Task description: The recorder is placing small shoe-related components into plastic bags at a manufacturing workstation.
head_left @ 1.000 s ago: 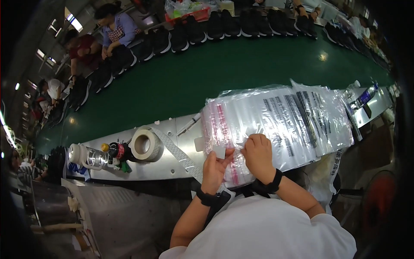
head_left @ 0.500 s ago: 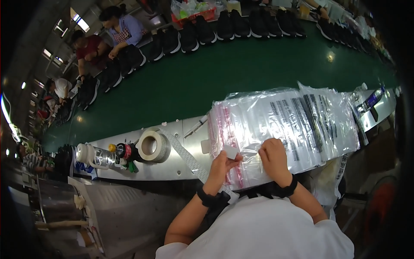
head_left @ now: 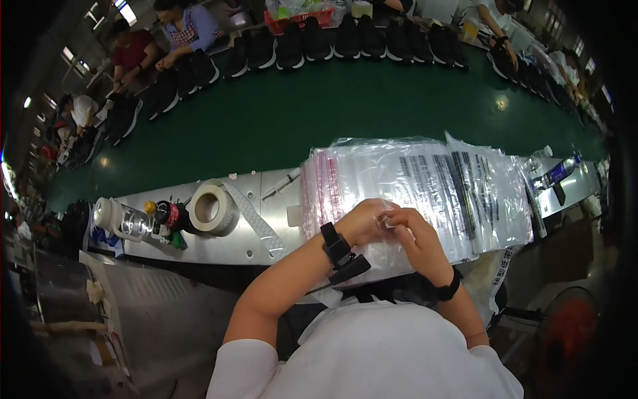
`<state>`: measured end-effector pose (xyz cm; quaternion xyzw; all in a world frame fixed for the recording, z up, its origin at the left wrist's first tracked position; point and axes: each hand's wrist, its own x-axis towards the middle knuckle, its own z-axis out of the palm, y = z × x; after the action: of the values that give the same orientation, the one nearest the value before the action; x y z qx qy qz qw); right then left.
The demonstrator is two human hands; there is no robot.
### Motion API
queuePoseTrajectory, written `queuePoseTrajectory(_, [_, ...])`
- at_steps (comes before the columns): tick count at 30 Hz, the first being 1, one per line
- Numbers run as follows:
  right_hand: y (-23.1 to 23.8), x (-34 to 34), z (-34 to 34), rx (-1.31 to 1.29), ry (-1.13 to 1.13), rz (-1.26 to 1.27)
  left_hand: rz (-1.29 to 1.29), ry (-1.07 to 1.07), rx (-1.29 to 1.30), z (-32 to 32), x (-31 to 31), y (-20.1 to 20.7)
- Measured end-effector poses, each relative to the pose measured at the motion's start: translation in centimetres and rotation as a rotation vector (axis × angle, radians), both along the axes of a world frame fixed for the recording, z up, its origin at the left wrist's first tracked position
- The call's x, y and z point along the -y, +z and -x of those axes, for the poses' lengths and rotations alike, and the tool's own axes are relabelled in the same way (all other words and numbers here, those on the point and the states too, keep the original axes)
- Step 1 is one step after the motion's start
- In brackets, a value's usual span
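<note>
One left hand (head_left: 364, 222) and one right hand (head_left: 423, 245) meet over one stack of plastic bags (head_left: 382, 166), both curled narrow; what they hold cannot be told. One white roll (head_left: 226, 218) sits leftward.

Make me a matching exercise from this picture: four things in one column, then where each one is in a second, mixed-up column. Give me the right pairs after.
Things
1. Thick, round, whitish roll
2. Stack of clear, pink-striped plastic bags
3. Row of black shoes with white soles
4. See-through jug with a white lid

Places
A. Along the far side of the flat green surface
B. Near the left end of the silvery metal ledge
C. Beneath the person's bare left hand and right hand
D. Beside a long pale strip

Pairs: 1-D, 2-C, 3-A, 4-B
</note>
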<state>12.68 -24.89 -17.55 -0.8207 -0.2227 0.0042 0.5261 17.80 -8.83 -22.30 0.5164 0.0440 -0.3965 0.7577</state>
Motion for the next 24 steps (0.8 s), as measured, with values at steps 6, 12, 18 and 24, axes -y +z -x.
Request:
queuePoseTrajectory(6, [0.4,-0.4,2.9,0.415,0.083,0.515,0.402,0.080,-0.287,2.7,-5.3,3.5])
queuePoseTrajectory(12, [-2.4,1.7,-0.8,0.012,-0.071,0.169,0.058,0.336,0.244,7.6,-4.5,3.0])
queuePoseTrajectory(18, [-2.1,17.3,-5.9,-0.349,-0.864,-0.624,-0.341,0.509,0.488,11.8,-7.0,0.7])
queuePoseTrajectory(24, [-10.2,33.3,1.1,-0.205,-1.389,0.504,-0.474,0.978,0.028,19.4,-14.5,-0.3])
